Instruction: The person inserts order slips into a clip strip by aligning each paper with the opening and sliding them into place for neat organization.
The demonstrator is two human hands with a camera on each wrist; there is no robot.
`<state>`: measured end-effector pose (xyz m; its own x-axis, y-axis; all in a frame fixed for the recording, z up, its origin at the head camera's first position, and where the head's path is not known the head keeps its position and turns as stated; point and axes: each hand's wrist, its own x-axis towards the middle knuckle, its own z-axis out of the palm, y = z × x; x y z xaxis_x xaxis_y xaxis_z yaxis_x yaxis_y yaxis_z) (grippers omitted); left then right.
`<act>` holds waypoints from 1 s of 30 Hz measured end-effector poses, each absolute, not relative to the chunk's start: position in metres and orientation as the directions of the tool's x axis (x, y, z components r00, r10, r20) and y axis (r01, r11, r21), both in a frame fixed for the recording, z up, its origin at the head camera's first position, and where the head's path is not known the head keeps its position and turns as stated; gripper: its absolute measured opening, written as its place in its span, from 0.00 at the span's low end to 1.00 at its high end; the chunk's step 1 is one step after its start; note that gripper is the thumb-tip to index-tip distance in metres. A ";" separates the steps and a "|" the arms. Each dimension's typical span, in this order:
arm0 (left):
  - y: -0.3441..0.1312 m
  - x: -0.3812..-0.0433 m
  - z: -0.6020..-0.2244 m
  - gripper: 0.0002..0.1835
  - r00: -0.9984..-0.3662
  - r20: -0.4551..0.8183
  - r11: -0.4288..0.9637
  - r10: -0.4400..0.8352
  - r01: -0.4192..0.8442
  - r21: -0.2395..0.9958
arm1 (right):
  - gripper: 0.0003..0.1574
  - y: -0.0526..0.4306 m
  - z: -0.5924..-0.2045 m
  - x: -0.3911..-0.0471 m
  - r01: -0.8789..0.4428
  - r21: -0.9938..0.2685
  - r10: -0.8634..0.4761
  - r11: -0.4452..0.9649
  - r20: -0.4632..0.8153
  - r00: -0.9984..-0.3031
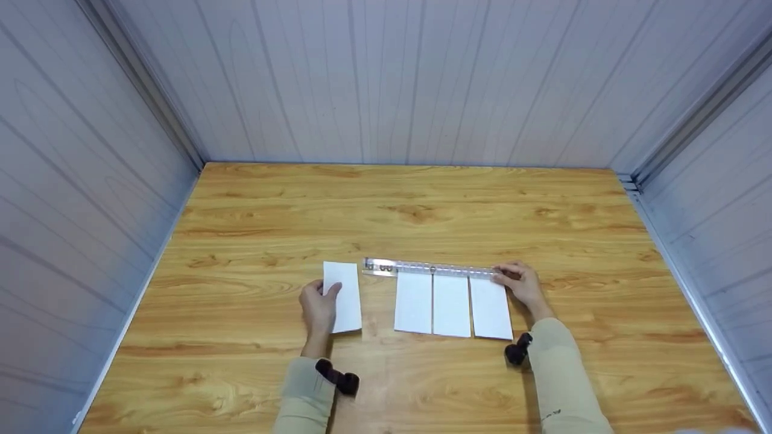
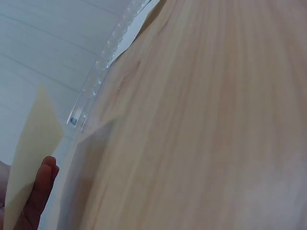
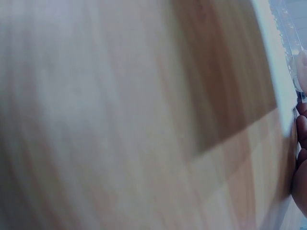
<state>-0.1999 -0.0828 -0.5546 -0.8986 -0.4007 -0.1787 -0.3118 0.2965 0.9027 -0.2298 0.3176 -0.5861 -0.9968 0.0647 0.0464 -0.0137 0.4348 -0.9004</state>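
My left hand [image 1: 318, 306] pinches a blank white card [image 1: 347, 301] between thumb and fingers, to the left of a clear plastic strip [image 1: 434, 269]. In the left wrist view that card [image 2: 33, 148] is tilted above the table, its shadow falling below. Three more white cards [image 1: 451, 306] stand side by side under the strip, their top edges at it. How they are fixed there is too small to tell. At the strip's right end my right hand [image 1: 523, 286] pinches it with thumb and fingers. Part of this hand [image 3: 301, 129] shows at the right wrist view's edge.
Small round metallic-looking pieces [image 1: 386, 268] show at the strip's left end. Underneath lies a wood-grain table [image 1: 410, 211], enclosed by pale panel walls [image 1: 386, 84] at the back and both sides. Dark wrist cameras [image 1: 345, 381] sit on both sleeves.
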 end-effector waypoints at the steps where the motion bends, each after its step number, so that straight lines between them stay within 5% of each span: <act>1: -0.082 -0.200 -0.554 0.15 -0.900 -0.181 0.298 -0.396 -0.312 0.902 | 0.17 0.318 -0.586 -0.230 -0.013 -0.902 0.065 0.432 0.045 -0.997; 30: -0.078 -0.207 -0.555 0.15 -0.912 -0.246 0.304 -0.330 -0.349 0.886 | 0.14 0.314 -0.579 -0.227 -0.052 -0.912 0.069 0.406 0.087 -0.994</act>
